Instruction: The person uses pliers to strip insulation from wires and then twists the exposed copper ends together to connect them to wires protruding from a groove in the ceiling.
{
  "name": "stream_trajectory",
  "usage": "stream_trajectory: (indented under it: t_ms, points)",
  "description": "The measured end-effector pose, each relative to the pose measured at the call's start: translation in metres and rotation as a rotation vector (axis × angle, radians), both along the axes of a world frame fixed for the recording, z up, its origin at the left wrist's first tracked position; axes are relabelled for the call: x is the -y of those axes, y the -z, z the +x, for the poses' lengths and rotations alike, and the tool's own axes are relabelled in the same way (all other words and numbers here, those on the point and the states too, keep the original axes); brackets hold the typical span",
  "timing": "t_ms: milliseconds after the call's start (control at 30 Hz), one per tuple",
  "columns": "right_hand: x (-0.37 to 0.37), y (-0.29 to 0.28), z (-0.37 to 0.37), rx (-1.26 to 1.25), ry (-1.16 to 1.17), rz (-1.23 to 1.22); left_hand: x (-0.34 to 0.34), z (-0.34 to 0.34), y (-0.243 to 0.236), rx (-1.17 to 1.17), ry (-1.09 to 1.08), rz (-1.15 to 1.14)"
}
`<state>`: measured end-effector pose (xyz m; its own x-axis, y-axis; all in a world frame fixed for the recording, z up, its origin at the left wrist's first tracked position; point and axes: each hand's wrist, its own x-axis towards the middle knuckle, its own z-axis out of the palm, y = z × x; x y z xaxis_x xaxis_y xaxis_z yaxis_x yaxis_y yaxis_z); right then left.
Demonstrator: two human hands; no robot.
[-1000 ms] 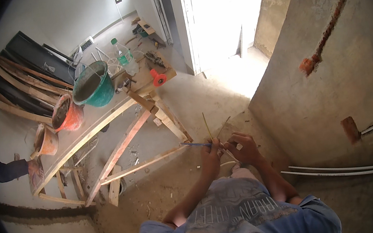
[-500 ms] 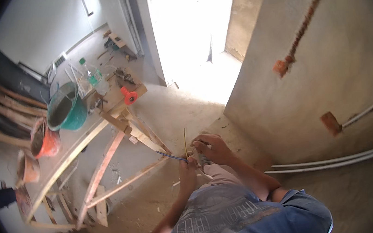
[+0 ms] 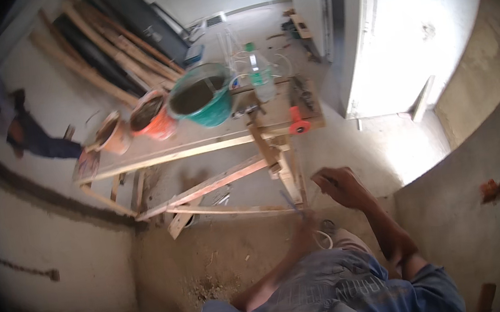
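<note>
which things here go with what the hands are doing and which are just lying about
Seemingly in use:
- blue wire at the blurred left hand
- whatever the right hand may hold; I can't tell what

Apparently just lying about:
- green bucket
- orange-red bucket
- clear bottle with green cap
- red flared piece

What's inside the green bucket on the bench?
The green bucket holds a grey-brown mass, too blurred to identify; anything beneath its surface, including the bottom, is covered.
</note>
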<state>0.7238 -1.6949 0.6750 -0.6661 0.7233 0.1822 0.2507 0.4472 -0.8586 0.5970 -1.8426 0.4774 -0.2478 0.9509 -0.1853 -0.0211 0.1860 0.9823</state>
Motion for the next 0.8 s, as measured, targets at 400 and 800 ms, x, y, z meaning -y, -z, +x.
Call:
stream_trajectory:
  t_ms: [400, 800]
  points:
    - [-0.215, 0.131, -0.077, 0.037, -0.075, 0.610, -0.067, 0.018, -0.053, 0.204, -0.292, 0.080]
    - [-0.243, 0.124, -0.119, -0.188, -0.078, 0.385, -0.068, 0.036, -0.048, -0.034, -0.529, -0.003]
